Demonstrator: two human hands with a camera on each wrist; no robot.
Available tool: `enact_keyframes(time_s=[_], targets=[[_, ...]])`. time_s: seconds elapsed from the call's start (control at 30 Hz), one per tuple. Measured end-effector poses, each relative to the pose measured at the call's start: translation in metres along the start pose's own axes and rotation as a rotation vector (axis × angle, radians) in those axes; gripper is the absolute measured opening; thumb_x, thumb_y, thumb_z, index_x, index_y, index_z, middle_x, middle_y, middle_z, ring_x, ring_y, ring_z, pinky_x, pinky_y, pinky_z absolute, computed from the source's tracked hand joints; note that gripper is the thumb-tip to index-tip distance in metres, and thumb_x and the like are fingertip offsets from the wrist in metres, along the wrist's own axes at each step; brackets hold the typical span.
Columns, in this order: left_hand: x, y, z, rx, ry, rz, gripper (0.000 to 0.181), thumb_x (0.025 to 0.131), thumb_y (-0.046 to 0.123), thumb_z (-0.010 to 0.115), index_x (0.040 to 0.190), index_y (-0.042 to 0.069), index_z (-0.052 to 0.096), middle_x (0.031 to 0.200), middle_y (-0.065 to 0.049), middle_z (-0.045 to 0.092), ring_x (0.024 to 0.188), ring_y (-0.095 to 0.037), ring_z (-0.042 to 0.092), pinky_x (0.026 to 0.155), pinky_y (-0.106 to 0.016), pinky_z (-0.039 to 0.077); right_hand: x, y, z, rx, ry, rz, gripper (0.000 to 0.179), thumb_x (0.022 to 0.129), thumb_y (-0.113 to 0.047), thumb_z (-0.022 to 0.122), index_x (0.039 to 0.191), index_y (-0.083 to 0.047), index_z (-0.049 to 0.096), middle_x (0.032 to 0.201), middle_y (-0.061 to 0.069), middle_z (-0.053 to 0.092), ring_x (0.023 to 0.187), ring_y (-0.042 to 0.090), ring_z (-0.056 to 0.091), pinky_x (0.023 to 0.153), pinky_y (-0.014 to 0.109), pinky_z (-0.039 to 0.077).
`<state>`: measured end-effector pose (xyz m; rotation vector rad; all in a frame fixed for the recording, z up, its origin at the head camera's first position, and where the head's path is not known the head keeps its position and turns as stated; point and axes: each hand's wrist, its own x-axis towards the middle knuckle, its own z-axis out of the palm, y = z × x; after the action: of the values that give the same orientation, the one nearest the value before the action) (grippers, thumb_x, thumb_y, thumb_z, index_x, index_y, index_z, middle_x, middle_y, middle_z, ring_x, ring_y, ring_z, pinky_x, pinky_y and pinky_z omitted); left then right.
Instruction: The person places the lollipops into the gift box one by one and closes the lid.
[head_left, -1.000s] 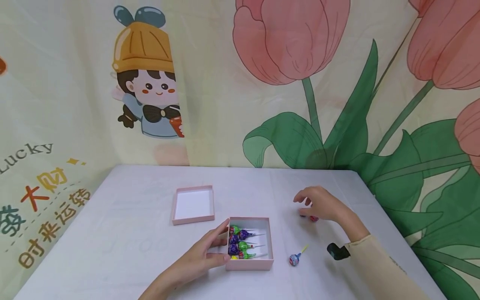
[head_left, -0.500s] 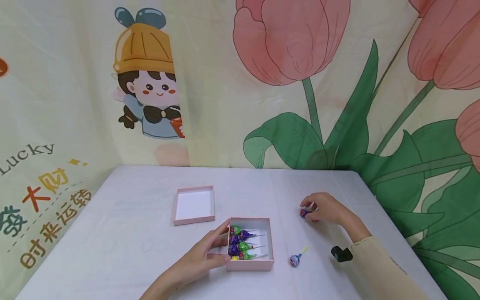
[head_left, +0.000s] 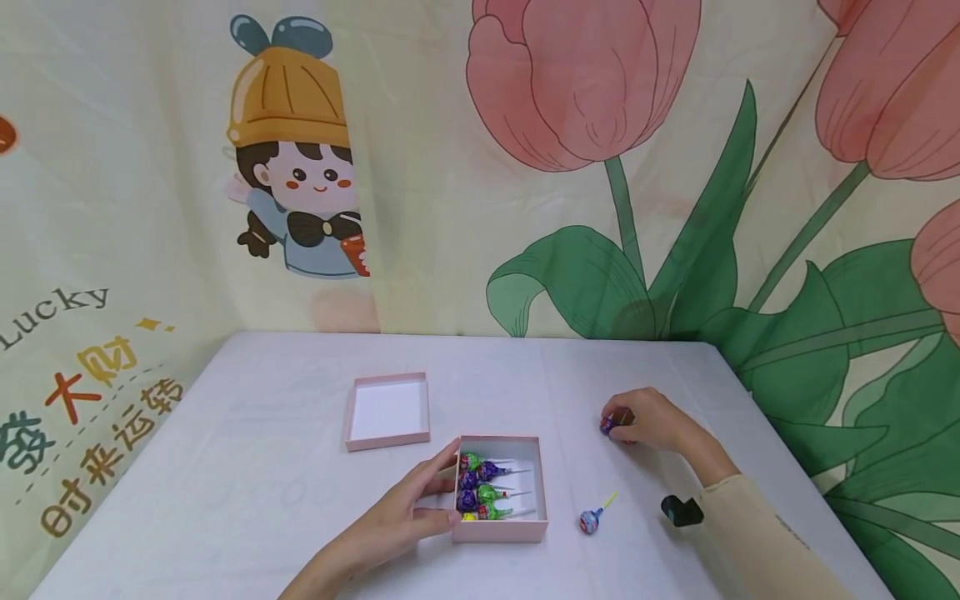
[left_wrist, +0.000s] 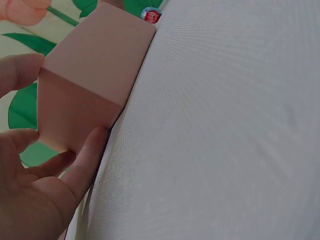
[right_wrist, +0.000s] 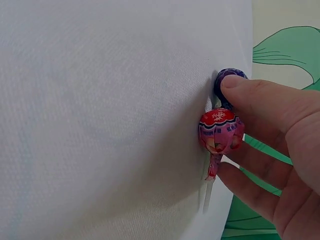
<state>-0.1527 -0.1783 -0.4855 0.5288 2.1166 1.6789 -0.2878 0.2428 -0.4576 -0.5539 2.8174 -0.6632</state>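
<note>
While spread left fingers [left_wrist: 86, 161] touch a part-filled square pink box [head_left: 498, 532], one purple-wrapped lollipop [right_wrist: 219, 85] is pinched by right fingers [right_wrist: 260, 96], two remaining.

I count one box [head_left: 499, 532], one lid [head_left: 389, 410], three loose lollipops [head_left: 588, 522] outside, and at least seven packed lollipops [head_left: 487, 493] within, overlapping too closely for certainty.

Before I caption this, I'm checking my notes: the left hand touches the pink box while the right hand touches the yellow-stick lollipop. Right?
No: the right hand touches a dark purple lollipop, as the right wrist view shows. The left hand does touch the pink box.
</note>
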Motion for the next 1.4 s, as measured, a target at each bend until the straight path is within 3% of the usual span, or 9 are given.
enact_keyframes(time_s=[0.53, 0.8, 0.93, 1.07, 1.27, 1.4], targets=[[0.001, -0.004, 0.0, 0.002, 0.004, -0.018, 0.088, 0.102, 0.025, 0.073, 0.171, 0.035, 0.02, 0.175, -0.016, 0.019, 0.152, -0.041, 0.038, 0.101, -0.018, 0.048, 0.001, -0.002, 0.001, 0.006, 0.001, 0.029, 0.018, 0.092, -0.01, 0.084, 0.109, -0.014, 0.079, 0.094, -0.004, 0.07, 0.085, 0.015, 0.06, 0.079, 0.03, 0.059], [0.0, 0.0, -0.002, 0.006, 0.001, -0.01, 0.087, 0.103, 0.026, 0.072, 0.171, 0.035, 0.019, 0.175, -0.018, 0.021, 0.15, -0.041, 0.04, 0.11, -0.044, 0.05, 0.004, -0.001, 0.004, -0.026, -0.002, 0.019, 0.017, 0.093, -0.013, 0.084, 0.108, -0.015, 0.078, 0.097, -0.005, 0.071, 0.088, 0.015, 0.061, 0.084, 0.033, 0.06], [0.001, -0.001, -0.002, 0.006, -0.004, -0.009, 0.086, 0.103, 0.026, 0.071, 0.171, 0.034, 0.019, 0.174, -0.018, 0.022, 0.15, -0.04, 0.041, 0.11, -0.042, 0.05, 0.004, -0.003, 0.007, -0.026, 0.008, 0.02, 0.017, 0.093, -0.013, 0.084, 0.109, -0.015, 0.078, 0.096, -0.006, 0.071, 0.087, 0.014, 0.061, 0.082, 0.031, 0.059], [0.0, -0.002, -0.001, 0.01, -0.005, -0.009, 0.087, 0.103, 0.027, 0.072, 0.171, 0.034, 0.019, 0.174, -0.018, 0.023, 0.15, -0.04, 0.041, 0.11, -0.042, 0.051, 0.004, -0.01, 0.007, -0.007, 0.022, 0.005, 0.019, 0.094, -0.012, 0.083, 0.112, -0.014, 0.078, 0.093, -0.006, 0.07, 0.081, 0.013, 0.061, 0.073, 0.026, 0.058], [0.0, -0.001, -0.002, 0.005, -0.013, 0.004, 0.087, 0.103, 0.025, 0.072, 0.172, 0.033, 0.019, 0.174, -0.018, 0.022, 0.15, -0.041, 0.04, 0.105, -0.025, 0.049, 0.002, -0.032, 0.0, 0.004, 0.045, -0.051, 0.019, 0.095, -0.009, 0.081, 0.112, -0.013, 0.077, 0.093, -0.005, 0.071, 0.077, 0.014, 0.062, 0.062, 0.026, 0.057], [-0.001, -0.001, -0.002, -0.003, -0.012, 0.014, 0.088, 0.103, 0.024, 0.072, 0.172, 0.033, 0.019, 0.174, -0.02, 0.022, 0.151, -0.043, 0.04, 0.101, -0.019, 0.048, -0.001, -0.052, -0.003, 0.001, 0.063, -0.098, 0.018, 0.094, -0.01, 0.082, 0.112, -0.013, 0.078, 0.094, -0.007, 0.072, 0.082, 0.013, 0.063, 0.067, 0.026, 0.058]])
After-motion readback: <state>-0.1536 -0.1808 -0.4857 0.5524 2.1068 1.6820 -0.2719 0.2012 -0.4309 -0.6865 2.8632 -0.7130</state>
